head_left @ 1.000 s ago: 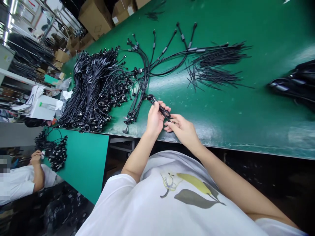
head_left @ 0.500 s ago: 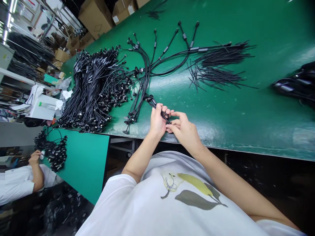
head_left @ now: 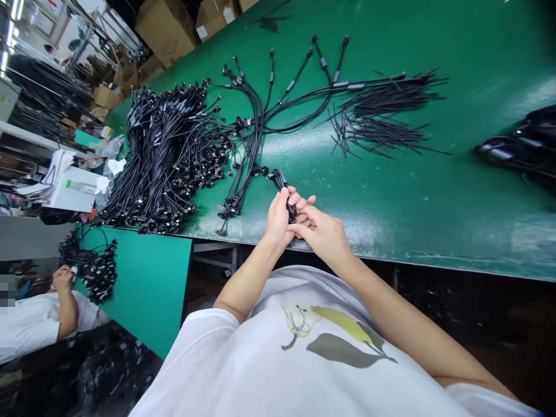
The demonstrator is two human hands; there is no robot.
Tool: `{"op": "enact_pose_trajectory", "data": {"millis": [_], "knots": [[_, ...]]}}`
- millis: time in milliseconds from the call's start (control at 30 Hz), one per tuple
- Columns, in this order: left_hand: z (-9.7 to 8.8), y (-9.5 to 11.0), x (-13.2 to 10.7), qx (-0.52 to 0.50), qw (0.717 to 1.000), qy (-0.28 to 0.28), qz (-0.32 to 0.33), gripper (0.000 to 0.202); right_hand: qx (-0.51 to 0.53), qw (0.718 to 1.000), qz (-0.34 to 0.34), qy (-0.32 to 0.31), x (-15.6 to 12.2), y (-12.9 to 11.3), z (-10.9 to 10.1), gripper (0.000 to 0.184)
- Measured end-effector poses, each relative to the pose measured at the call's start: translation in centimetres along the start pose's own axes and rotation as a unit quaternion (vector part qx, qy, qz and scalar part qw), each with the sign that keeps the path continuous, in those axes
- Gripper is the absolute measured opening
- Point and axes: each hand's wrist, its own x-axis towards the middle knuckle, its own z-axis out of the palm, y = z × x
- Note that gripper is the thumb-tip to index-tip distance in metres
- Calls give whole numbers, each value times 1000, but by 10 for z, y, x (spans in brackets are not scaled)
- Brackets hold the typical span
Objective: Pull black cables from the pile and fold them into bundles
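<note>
My left hand (head_left: pixel 278 217) is closed around a folded black cable (head_left: pixel 282 184) just above the near edge of the green table (head_left: pixel 417 191). The cable's looped end sticks out past my fingers toward the table's middle. My right hand (head_left: pixel 324 234) presses against the left one, its fingertips pinched on the same cable bundle. What lies between the pinching fingers is too small to make out.
A big heap of black cables (head_left: pixel 165 150) lies at the left. A few loose cables (head_left: pixel 260 116) fan out beyond my hands. A pile of thin black ties (head_left: pixel 382 119) lies right of them. Dark bundles (head_left: pixel 521 150) sit at the far right. Another person (head_left: pixel 47 315) works at the lower left.
My hands have drawn closer together and the cable has been gathered up, so its looped end now stands more upright and shorter past my left fingers.
</note>
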Motion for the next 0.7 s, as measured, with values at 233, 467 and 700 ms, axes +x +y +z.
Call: {"op": "enact_pose_trajectory", "data": {"millis": [233, 467, 700], "knots": [[-5, 2, -7, 48, 998, -30, 15, 16, 1, 1000, 6, -8, -5, 4, -5, 24], [-18, 13, -38, 177, 964, -193, -35, 40, 59, 997, -44, 12, 12, -24, -65, 29], [-15, 11, -59, 193, 950, -236, -69, 45, 233, 968, -61, -65, 14, -41, -42, 33]]}}
